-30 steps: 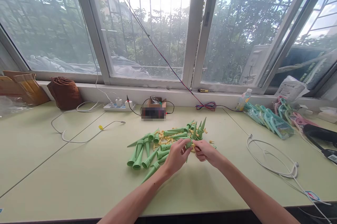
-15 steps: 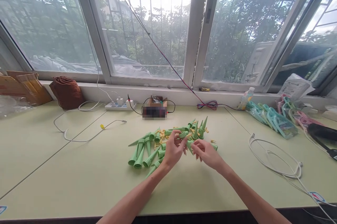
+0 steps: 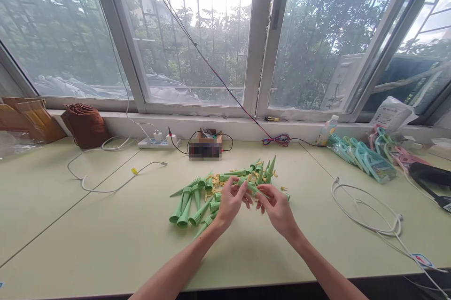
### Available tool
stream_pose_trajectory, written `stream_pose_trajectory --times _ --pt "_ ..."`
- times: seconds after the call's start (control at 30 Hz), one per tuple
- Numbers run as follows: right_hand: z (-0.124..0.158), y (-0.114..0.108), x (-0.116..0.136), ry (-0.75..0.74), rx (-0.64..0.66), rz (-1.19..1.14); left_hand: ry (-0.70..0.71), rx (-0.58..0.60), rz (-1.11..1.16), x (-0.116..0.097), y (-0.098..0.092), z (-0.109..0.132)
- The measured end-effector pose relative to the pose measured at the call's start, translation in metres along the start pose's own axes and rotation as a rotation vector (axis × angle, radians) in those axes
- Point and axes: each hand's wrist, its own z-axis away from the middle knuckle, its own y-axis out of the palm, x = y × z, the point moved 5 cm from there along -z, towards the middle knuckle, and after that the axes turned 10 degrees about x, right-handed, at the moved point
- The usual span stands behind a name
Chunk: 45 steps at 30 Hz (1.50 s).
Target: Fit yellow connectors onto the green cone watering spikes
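Note:
A green plastic watering spike point(image 3: 252, 188) is held between my two hands, slanting down to the right. My left hand point(image 3: 230, 202) is closed round its wider end, where a small yellow valve piece point(image 3: 249, 177) sticks up by the thumb. The fingers of my right hand point(image 3: 277, 205) pinch the narrower end. Left of my hands, several green spikes point(image 3: 185, 210) lie with their hollow ends toward me. Beyond my hands, other green spikes point(image 3: 270, 168) stand upright, with small yellow pieces point(image 3: 210, 186) scattered among the pile.
Along the window sill are a power strip point(image 3: 158, 142), a pixelated dark device point(image 3: 205, 150), coiled wires point(image 3: 276, 139) and a bottle point(image 3: 327, 130). Packed turquoise items point(image 3: 366, 159) lie at the back right, above a white cable point(image 3: 366, 225). A brown bag point(image 3: 84, 126) stands at the back left.
The green spike has swung from pointing down to a flatter slant between my hands. The yellow piece now points up. The whole view has shifted slightly.

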Motion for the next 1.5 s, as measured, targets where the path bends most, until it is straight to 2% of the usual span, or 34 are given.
stream_pose_trajectory --times 0.13,0.23,0.33,0.43,0.5,0.6,0.67,0.77,0.83,0.93,0.97,1.13,1.33,1.5 --pt "0.002 -0.002 0.002 -0.023 -0.101 -0.063 -0.045 0.112 0.010 0.004 0.008 0.004" --pt "0.005 -0.003 0.005 -0.062 -0.120 -0.061 -0.059 0.183 0.030 0.005 0.012 0.006" --pt "0.009 -0.006 0.012 -0.163 -0.143 -0.047 -0.064 0.232 0.019 0.006 0.014 0.006" --pt "0.012 -0.016 0.030 -0.286 -0.234 0.018 -0.056 0.243 -0.030 0.006 0.015 0.007" --pt "0.010 -0.030 0.046 -0.409 -0.342 0.080 -0.039 0.245 -0.093 0.007 0.016 0.009" --pt "-0.003 -0.061 0.064 -0.547 -0.577 0.188 -0.015 0.270 -0.226 0.009 0.017 0.012" --pt "-0.019 -0.086 0.061 -0.544 -0.723 0.266 0.006 0.291 -0.328 0.009 0.018 0.014" --pt "-0.045 -0.119 0.036 -0.430 -0.855 0.414 0.070 0.330 -0.498 0.008 0.020 0.016" --pt "-0.060 -0.130 0.011 -0.306 -0.802 0.558 0.118 0.367 -0.591 0.007 0.022 0.018" --pt "-0.078 -0.124 -0.024 -0.154 -0.459 0.773 0.147 0.396 -0.713 0.010 0.024 0.019" --pt "-0.079 -0.121 -0.031 -0.149 -0.400 0.793 0.145 0.397 -0.759 0.011 0.024 0.020" --pt "-0.079 -0.113 -0.040 -0.142 -0.311 0.832 0.152 0.424 -0.921 0.014 0.026 0.022" --pt "-0.080 -0.112 -0.048 -0.056 -0.129 0.865 0.165 0.468 -0.977 0.011 0.029 0.025" --pt "-0.075 -0.118 -0.043 0.015 -0.072 0.875 0.165 0.487 -1.004 0.010 0.028 0.025"
